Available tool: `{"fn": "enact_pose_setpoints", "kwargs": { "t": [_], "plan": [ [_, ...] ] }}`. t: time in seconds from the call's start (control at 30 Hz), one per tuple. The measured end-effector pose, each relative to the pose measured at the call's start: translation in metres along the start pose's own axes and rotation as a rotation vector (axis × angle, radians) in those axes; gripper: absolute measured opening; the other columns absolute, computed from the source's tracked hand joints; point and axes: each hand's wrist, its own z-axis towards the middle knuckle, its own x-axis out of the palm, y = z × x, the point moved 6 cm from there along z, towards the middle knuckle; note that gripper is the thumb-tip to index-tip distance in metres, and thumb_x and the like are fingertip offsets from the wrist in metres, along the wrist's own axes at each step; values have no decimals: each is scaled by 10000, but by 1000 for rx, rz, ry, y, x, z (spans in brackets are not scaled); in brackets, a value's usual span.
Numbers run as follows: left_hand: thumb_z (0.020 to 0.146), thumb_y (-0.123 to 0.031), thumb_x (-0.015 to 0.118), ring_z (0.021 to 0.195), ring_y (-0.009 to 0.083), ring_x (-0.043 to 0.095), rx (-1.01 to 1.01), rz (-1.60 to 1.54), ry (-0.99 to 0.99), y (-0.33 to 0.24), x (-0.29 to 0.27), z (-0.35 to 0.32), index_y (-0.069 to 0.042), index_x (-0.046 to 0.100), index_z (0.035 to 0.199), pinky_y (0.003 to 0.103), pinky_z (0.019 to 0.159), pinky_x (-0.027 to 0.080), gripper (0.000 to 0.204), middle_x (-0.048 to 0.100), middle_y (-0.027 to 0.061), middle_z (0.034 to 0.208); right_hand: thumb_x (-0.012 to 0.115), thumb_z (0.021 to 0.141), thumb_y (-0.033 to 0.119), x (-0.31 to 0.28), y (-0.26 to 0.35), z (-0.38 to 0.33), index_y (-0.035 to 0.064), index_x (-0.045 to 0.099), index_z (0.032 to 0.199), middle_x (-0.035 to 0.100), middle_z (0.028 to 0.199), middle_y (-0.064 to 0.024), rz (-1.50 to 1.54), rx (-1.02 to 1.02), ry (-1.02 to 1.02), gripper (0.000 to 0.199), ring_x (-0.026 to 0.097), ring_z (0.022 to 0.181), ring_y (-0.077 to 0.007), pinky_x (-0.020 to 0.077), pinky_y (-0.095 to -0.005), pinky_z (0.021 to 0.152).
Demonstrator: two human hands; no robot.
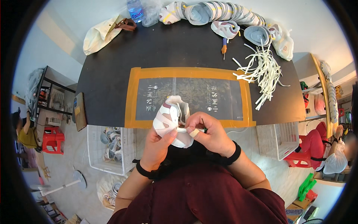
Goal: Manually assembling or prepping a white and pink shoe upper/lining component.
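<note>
A white and mauve shoe upper (166, 116) is held up at the near edge of the table, its opening toward my right hand. My left hand (156, 147) is closed on its lower left side, thumb on the outside. At the right rim of the upper, my right hand (210, 134) is closed in a pinch. A thin dark tool (203, 122) sticks up between its fingers; most of it is hidden. A beige wrap (194, 132) covers one of that hand's fingertips. Below the hands lies a clear sheet (190, 87) edged with orange tape (167, 71).
White laces (265, 71) lie in a heap at right, near an awl (224, 48). Stacked shoe uppers (223, 13) line the back edge, with a cloth bag (100, 37) at left. Crates (91, 149) stand on the floor; a seated person (315, 140) is at right.
</note>
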Motion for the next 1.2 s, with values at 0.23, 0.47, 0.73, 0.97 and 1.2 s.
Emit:
{"fn": "enact_pose_setpoints", "kwargs": {
  "t": [0.23, 0.47, 0.73, 0.97, 1.2],
  "plan": [
    [892, -59, 667, 1054, 122, 594, 1, 12, -11, 0, 1, -3, -32, 548, 1266, 303, 918, 472, 394, 635, 47, 1151, 660, 880, 79, 2, 2, 0, 61, 577, 912, 586, 933, -18, -59, -19, 9, 91, 550, 849, -114, 463, -275, 775],
    [883, -70, 686, 1013, 101, 593, 10, 34, -58, -3, 6, -7, -35, 579, 1229, 278, 889, 472, 363, 642, 28, 1128, 661, 876, 80, 2, 2, 0, 54, 566, 899, 584, 914, -17, -48, 9, -9, 101, 552, 847, -113, 469, -281, 773],
    [890, -23, 638, 971, 92, 586, 305, 403, -125, -32, 17, -1, 0, 594, 1167, 267, 834, 478, 282, 640, 35, 1084, 569, 918, 61, -11, 73, -20, 30, 493, 1019, 515, 966, -122, -497, -290, -207, 130, 547, 836, -281, 476, -359, 747],
    [908, -17, 621, 958, 78, 574, 245, 315, -143, -7, 11, 36, 11, 591, 1168, 248, 817, 478, 263, 632, 25, 1082, 564, 901, 18, 2, 44, -1, 23, 579, 1001, 563, 891, -112, -502, -157, -152, 101, 557, 853, -294, 470, -355, 773],
    [906, -37, 632, 925, 70, 557, 315, 430, -68, -6, 9, 33, 13, 593, 1169, 241, 769, 475, 270, 625, 20, 1075, 594, 914, 31, -1, 29, 0, 13, 623, 1012, 634, 904, -87, -444, -132, -175, 104, 617, 796, -192, 499, -302, 716]
  ]
}}
